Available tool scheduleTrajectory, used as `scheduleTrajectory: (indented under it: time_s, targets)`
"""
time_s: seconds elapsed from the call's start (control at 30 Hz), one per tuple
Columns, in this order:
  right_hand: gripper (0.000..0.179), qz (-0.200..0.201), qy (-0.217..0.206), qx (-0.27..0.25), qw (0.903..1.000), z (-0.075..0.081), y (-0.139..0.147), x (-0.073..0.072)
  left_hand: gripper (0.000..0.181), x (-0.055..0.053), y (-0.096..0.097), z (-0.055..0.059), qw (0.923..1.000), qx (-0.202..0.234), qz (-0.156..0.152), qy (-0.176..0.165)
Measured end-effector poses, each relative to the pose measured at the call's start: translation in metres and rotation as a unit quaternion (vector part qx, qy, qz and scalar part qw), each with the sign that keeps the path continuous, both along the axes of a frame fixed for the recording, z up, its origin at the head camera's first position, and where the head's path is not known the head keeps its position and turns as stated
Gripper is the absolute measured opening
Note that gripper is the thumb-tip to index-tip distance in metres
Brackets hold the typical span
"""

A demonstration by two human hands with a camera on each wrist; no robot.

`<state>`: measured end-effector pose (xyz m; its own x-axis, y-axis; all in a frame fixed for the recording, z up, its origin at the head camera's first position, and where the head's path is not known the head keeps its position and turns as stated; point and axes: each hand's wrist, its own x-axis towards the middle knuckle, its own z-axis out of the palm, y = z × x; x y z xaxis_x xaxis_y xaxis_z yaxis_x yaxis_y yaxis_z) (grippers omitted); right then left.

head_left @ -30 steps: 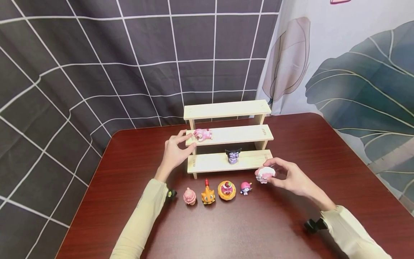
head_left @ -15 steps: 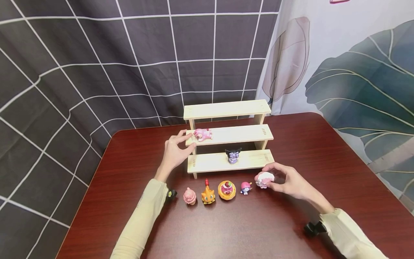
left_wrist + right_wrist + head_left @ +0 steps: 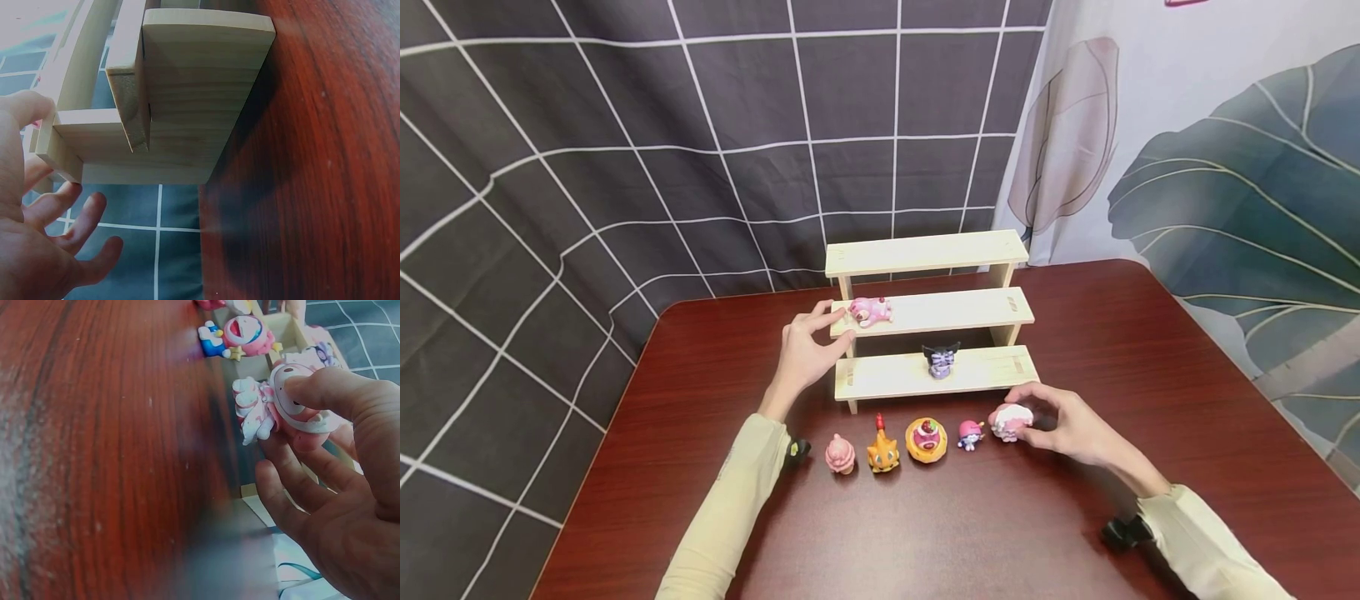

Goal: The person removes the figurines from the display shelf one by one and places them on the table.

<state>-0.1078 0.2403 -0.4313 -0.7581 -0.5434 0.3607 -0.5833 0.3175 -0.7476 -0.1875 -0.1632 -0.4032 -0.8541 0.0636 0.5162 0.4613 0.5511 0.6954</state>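
Note:
My right hand (image 3: 1078,425) pinches a pink and white figurine (image 3: 1013,422) between thumb and fingers, just in front of the shelf's lowest board. In the right wrist view, the thumb lies over the figurine's face (image 3: 289,394). My left hand (image 3: 808,350) grips the left end of the middle board of a three-tier wooden shelf (image 3: 940,313), beside a pink bear figurine (image 3: 871,312) lying there. The left wrist view shows thumb and fingers on either side of the board end (image 3: 59,147). A black and purple figurine (image 3: 940,361) stands on the lowest board.
In front of the shelf stand a pink ice cream toy (image 3: 840,455), an orange figurine with a red-tipped tail (image 3: 883,451), a yellow tart-like toy (image 3: 926,441) and a small pink-capped figurine (image 3: 970,435). A grey checked curtain (image 3: 737,125) hangs behind the brown table (image 3: 700,375).
My right hand has lowered the pink and white figurine toward the table and slightly left, closer to the row of toys. The left hand keeps its place at the shelf.

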Motion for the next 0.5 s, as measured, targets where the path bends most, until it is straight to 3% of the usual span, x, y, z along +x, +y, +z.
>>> scheduleTrajectory:
  time_s: [0.5]
  targets:
    - [0.045,0.001,-0.006,0.005,1.0,-0.0054,-0.0006,0.0017,0.04,-0.0001,-0.0002,0.0006,1.0,-0.003,0.002,-0.008]
